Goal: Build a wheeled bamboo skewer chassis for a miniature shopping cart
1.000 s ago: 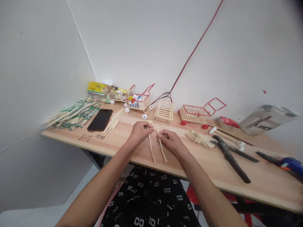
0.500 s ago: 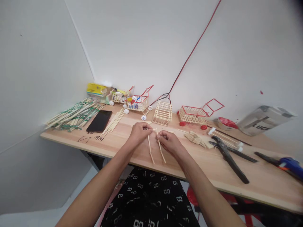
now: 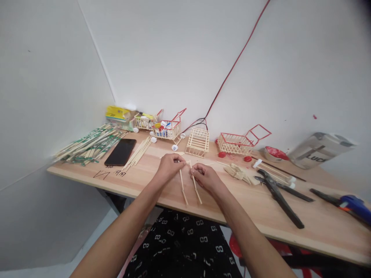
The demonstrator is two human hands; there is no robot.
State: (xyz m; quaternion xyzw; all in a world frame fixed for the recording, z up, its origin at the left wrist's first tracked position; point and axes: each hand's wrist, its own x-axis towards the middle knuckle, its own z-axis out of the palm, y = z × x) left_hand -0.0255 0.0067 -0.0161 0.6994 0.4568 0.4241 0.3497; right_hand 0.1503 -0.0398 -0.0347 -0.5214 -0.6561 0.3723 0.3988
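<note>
Two thin wooden sticks lie side by side on the table in front of me, each with a bend or joint partway down. My left hand point(image 3: 171, 165) is closed, thumb and fingers pinching the far end of the left stick point(image 3: 182, 183). Over the right stick point(image 3: 196, 187), my right hand point(image 3: 205, 175) is closed too, its fingertips gripping near the upper part. A pale bit of wood shows between the far ends; whether it joins the sticks, I cannot tell. Just beyond my hands sits a slatted wooden stick basket point(image 3: 198, 142).
Left are wrapped chopsticks point(image 3: 87, 144), a phone point(image 3: 120, 151) and loose sticks point(image 3: 138, 151). Small stick carts point(image 3: 166, 131) stand at the back, another red-rimmed cart point(image 3: 236, 143) further right. Black cutters point(image 3: 279, 199), a blue-handled tool point(image 3: 353, 204), a red-stained bowl point(image 3: 275, 154) and a tin point(image 3: 321, 150) lie right.
The whole view has shifted slightly, with the table sitting a little lower. Both hands keep their pinch on the sticks, with hardly any movement.
</note>
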